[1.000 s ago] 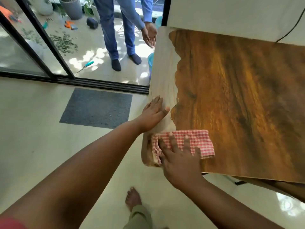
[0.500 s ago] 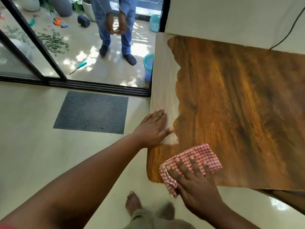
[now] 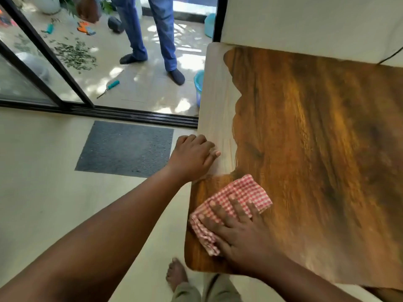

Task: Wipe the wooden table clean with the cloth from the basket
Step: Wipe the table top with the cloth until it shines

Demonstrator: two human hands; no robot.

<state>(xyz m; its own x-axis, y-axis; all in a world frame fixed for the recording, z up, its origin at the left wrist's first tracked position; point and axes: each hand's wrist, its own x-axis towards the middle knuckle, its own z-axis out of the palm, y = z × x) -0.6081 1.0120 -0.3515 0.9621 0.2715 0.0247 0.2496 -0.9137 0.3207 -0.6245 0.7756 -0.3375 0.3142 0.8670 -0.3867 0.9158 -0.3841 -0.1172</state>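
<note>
Wooden table (image 3: 316,149) near-left corner: right hand (image 3: 242,232) spread on cloth (image 3: 231,203); left hand (image 3: 192,158) flat at edge.

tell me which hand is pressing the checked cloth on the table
The right hand: its fingers lie spread flat on the red checked cloth. The left hand rests on the wooden table at its pale edge, touching no cloth.

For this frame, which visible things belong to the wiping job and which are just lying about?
Job: red-and-white checked cloth; dark brown wooden table; right hand pressing the cloth; left hand on the table's edge.

Lying about: grey rectangular doormat; teal-handled tool; blue plastic bucket; scattered green leaves.
</note>
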